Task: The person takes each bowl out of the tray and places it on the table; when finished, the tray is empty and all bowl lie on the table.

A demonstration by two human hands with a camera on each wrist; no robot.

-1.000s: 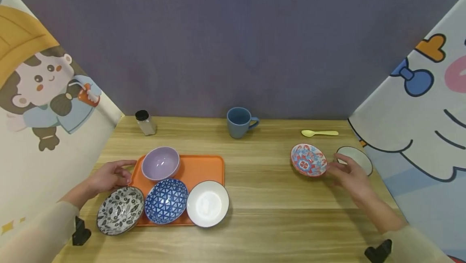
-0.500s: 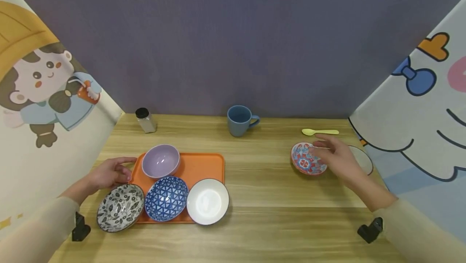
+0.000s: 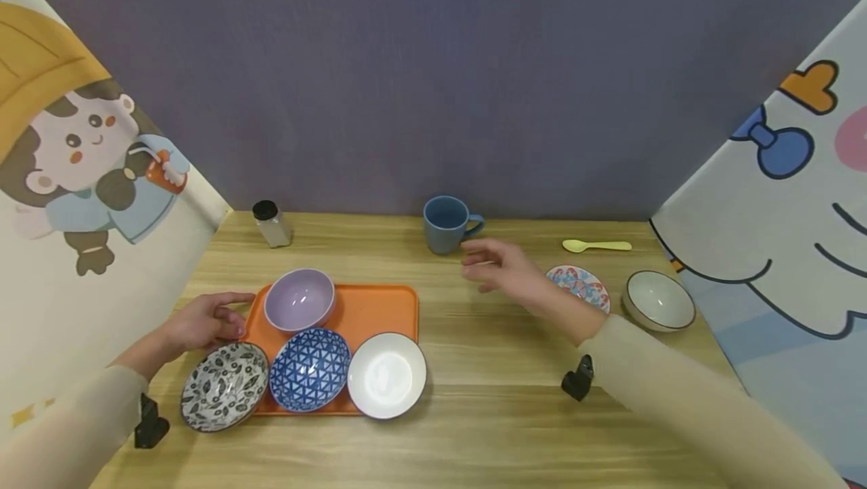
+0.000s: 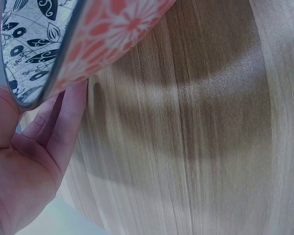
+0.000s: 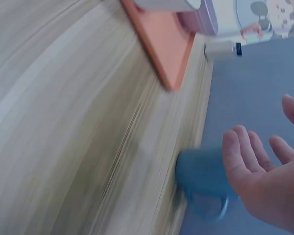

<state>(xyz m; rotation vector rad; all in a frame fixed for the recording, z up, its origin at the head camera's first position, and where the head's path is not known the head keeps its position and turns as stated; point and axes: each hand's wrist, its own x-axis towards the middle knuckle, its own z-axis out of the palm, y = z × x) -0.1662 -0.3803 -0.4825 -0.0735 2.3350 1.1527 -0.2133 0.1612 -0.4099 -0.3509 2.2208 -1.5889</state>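
Observation:
My left hand [image 3: 203,323] rests at the left edge of the orange tray [image 3: 386,305], fingers loosely extended. Just below it sits a black-and-white leaf-patterned bowl [image 3: 223,387]; in the left wrist view, that bowl's reddish flowered outside [image 4: 117,34] partly hides the fingers. My right hand [image 3: 504,271] hovers over the table in front of the blue mug [image 3: 443,227], its fingers apart and holding nothing. Under the right forearm, a red-and-blue patterned bowl [image 3: 579,283] is partly covered.
A purple bowl [image 3: 300,301], a blue triangle-patterned bowl [image 3: 310,370] and a white bowl [image 3: 387,376] sit on the tray, the white one overhanging its edge. Further off are a black-lidded jar [image 3: 273,226], a yellow spoon [image 3: 596,246] and a dark-rimmed pale bowl [image 3: 658,301].
My right hand has moved left from between the pale bowl and the red-and-blue bowl, passing over the latter, to near the mug. The left hand has stayed in place.

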